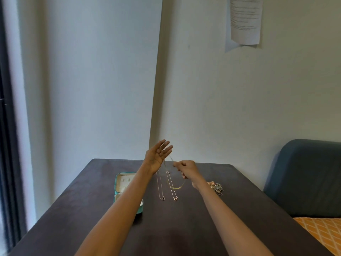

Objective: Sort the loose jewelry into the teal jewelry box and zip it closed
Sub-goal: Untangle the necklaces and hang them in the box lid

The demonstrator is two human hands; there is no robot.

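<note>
Left hand (158, 155): raised, fingers straight, thin gold chain necklace (178, 187) draped over them.
Right hand (187, 169): curled, pinching chain's other end.

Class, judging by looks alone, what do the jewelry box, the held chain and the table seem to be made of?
Jewelry box: probably faux leather, teal with a matte sheen and pale lining. Chain: gold-toned metal, thin and glinting yellow. Table: likely dark stained wood or laminate, matte; the grain is unclear.
</note>
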